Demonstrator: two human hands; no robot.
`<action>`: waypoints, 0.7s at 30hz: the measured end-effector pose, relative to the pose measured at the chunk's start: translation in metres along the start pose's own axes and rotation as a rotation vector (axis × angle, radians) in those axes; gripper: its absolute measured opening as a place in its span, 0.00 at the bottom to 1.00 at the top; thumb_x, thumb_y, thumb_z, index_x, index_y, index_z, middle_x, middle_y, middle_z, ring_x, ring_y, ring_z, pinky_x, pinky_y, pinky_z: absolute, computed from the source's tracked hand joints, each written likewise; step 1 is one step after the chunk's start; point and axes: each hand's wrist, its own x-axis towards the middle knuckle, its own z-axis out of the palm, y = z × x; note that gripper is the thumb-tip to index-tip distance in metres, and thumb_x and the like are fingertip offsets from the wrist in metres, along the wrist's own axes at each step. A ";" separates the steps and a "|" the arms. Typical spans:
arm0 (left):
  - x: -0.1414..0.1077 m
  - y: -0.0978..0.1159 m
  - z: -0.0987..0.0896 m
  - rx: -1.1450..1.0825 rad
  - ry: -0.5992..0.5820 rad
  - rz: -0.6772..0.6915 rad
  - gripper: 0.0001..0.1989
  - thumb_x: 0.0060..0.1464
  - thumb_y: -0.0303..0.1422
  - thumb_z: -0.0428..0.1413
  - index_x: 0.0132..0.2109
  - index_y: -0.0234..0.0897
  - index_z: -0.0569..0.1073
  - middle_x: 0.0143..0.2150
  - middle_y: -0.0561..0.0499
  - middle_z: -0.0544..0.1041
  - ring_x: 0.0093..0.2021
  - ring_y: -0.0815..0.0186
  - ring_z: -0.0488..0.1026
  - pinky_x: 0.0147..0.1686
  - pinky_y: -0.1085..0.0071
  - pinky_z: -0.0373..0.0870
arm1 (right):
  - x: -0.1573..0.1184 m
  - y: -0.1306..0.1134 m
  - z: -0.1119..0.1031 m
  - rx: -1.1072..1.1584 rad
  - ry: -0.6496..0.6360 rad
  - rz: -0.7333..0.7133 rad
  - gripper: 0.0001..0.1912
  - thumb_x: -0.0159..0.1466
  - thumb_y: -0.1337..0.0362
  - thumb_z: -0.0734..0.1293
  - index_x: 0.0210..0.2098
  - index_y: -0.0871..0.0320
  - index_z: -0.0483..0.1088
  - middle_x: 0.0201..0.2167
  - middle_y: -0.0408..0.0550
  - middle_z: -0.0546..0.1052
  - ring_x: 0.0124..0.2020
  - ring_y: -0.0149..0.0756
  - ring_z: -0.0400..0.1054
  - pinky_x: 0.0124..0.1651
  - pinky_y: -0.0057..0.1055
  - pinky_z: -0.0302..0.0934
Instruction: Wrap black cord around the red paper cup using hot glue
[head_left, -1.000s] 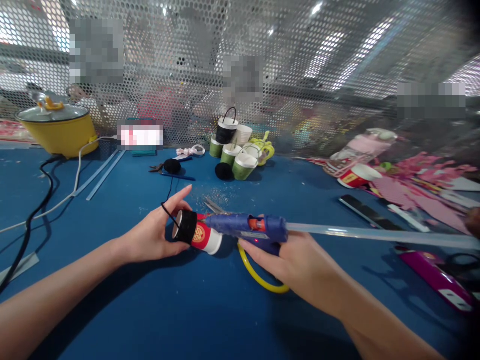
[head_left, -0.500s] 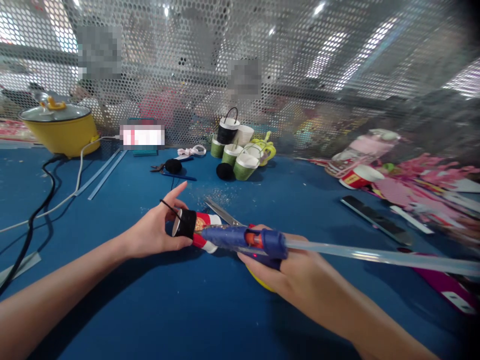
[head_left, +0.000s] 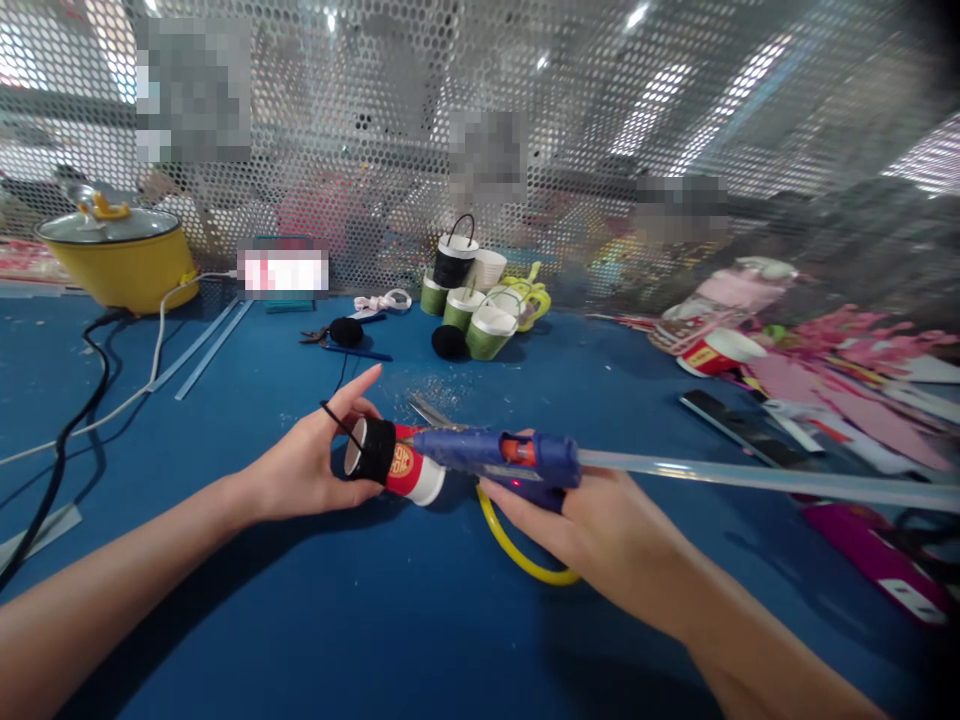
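Round gold emblem on red cup in left hand

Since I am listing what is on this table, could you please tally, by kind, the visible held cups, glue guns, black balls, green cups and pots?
Held cup: 1
Glue gun: 1
Black balls: 2
Green cups: 3
Pot: 1
Total: 8

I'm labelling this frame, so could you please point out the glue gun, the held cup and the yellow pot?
Glue gun (head_left: 480, 453), head view: its blue barrel.
Held cup (head_left: 403, 468), head view: its red side.
Yellow pot (head_left: 126, 268), head view: its front wall.
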 end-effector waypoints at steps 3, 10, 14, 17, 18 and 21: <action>-0.001 -0.001 0.000 0.056 -0.020 0.047 0.48 0.44 0.26 0.59 0.66 0.45 0.40 0.49 0.46 0.67 0.47 0.60 0.70 0.50 0.59 0.66 | 0.005 0.002 0.000 0.054 -0.015 0.059 0.14 0.62 0.66 0.57 0.32 0.56 0.75 0.22 0.48 0.77 0.24 0.38 0.72 0.28 0.32 0.68; -0.002 -0.001 -0.002 0.095 -0.034 0.091 0.48 0.44 0.26 0.59 0.66 0.47 0.41 0.49 0.46 0.68 0.47 0.59 0.70 0.49 0.59 0.66 | 0.025 -0.006 -0.013 0.267 -0.171 0.258 0.09 0.59 0.65 0.62 0.24 0.57 0.70 0.18 0.43 0.75 0.22 0.34 0.70 0.28 0.27 0.65; -0.001 -0.001 -0.001 0.101 -0.012 0.061 0.47 0.43 0.26 0.58 0.66 0.46 0.41 0.49 0.46 0.68 0.46 0.59 0.70 0.49 0.58 0.66 | 0.029 -0.004 -0.016 0.434 -0.307 0.547 0.16 0.59 0.56 0.63 0.18 0.56 0.63 0.11 0.39 0.67 0.14 0.30 0.63 0.21 0.27 0.60; 0.000 -0.001 0.000 0.097 0.009 0.013 0.47 0.43 0.28 0.59 0.66 0.46 0.42 0.47 0.47 0.68 0.45 0.60 0.70 0.49 0.58 0.66 | 0.034 0.008 -0.010 0.553 -0.222 0.618 0.12 0.56 0.57 0.66 0.22 0.57 0.65 0.14 0.40 0.70 0.18 0.31 0.66 0.24 0.27 0.61; 0.000 -0.001 0.000 0.092 0.014 0.000 0.47 0.43 0.28 0.59 0.66 0.45 0.42 0.47 0.47 0.68 0.44 0.61 0.70 0.49 0.58 0.66 | 0.037 0.014 -0.006 0.592 -0.166 0.629 0.10 0.55 0.58 0.67 0.25 0.58 0.66 0.17 0.42 0.73 0.20 0.32 0.67 0.26 0.27 0.61; 0.001 -0.002 0.000 0.068 0.039 -0.035 0.47 0.42 0.29 0.59 0.65 0.44 0.43 0.46 0.47 0.67 0.43 0.62 0.70 0.48 0.59 0.68 | 0.049 0.031 0.008 0.605 -0.069 0.678 0.08 0.55 0.61 0.67 0.30 0.59 0.68 0.29 0.48 0.78 0.29 0.35 0.71 0.31 0.29 0.64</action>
